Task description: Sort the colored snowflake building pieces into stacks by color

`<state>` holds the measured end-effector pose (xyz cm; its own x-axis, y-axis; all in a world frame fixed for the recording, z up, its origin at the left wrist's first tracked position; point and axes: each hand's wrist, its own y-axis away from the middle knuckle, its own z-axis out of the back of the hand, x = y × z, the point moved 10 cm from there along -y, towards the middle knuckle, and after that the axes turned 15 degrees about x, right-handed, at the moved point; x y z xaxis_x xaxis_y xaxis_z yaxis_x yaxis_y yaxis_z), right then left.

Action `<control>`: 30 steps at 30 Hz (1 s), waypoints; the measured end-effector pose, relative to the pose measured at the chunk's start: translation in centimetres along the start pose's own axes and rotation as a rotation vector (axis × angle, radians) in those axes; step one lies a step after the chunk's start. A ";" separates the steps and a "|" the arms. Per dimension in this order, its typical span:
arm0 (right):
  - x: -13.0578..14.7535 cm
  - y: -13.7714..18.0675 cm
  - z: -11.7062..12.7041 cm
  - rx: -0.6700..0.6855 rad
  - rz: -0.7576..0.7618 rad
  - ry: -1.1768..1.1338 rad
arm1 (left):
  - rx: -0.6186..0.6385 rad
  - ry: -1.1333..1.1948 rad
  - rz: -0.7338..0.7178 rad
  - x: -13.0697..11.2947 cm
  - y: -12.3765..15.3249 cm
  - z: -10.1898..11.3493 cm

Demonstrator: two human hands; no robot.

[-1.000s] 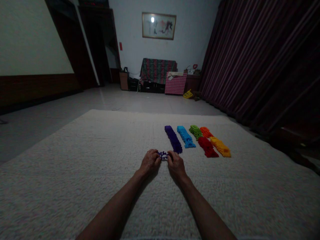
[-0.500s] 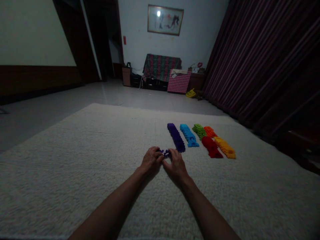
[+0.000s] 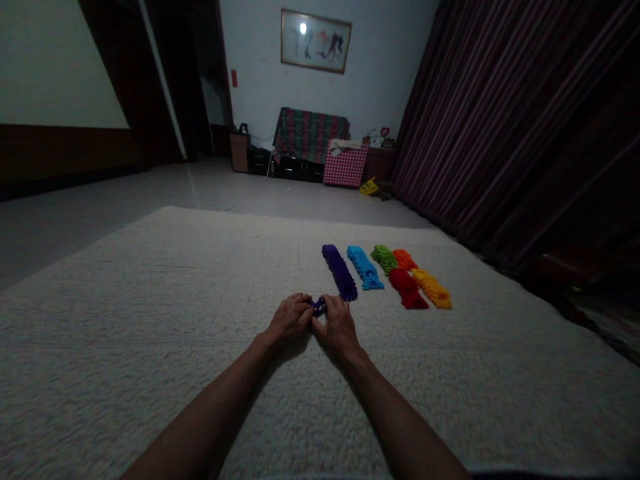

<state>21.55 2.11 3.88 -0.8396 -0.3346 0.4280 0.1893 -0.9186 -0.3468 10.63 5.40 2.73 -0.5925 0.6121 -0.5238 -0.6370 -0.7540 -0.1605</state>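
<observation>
Between my two hands is a small dark purple piece point(image 3: 319, 307) with a notched outline, like a foam puzzle piece. My left hand point(image 3: 291, 317) grips its left side with bent fingers. My right hand point(image 3: 339, 323) has its fingers closed on the right side, the thumb toward me. Fingers cover much of the piece. Just beyond my right hand lies a long row of similar purple pieces point(image 3: 340, 272). To the right of that row is a light blue row point(image 3: 365, 268).
Farther right on the pale textured mat point(image 3: 200, 280) lie green point(image 3: 384, 259), orange point(image 3: 404, 259), red point(image 3: 407, 289) and yellow point(image 3: 432, 289) groups of pieces. A purple curtain point(image 3: 450, 100) hangs at right. A cloth-covered piece of furniture point(image 3: 310, 137) stands by the far wall.
The whole view has shifted, so the mat and rows sit slightly farther left. Both hands stay on the purple piece, and its two sides now look closer together.
</observation>
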 end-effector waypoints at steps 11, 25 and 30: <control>-0.7 0.4 0.4 -0.043 -0.043 -0.075 | -0.052 0.073 0.088 1.6 0.2 0.0; -5.6 0.5 4.7 -0.193 -0.262 0.062 | -0.153 0.030 0.037 1.5 0.4 0.1; -7.3 0.2 4.6 -0.169 -0.342 0.103 | -0.161 0.039 0.040 1.3 0.5 0.2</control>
<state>30.08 3.40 4.51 -0.8879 0.0150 0.4598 -0.1893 -0.9229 -0.3354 9.44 5.86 2.08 -0.5942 0.5732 -0.5642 -0.5238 -0.8081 -0.2694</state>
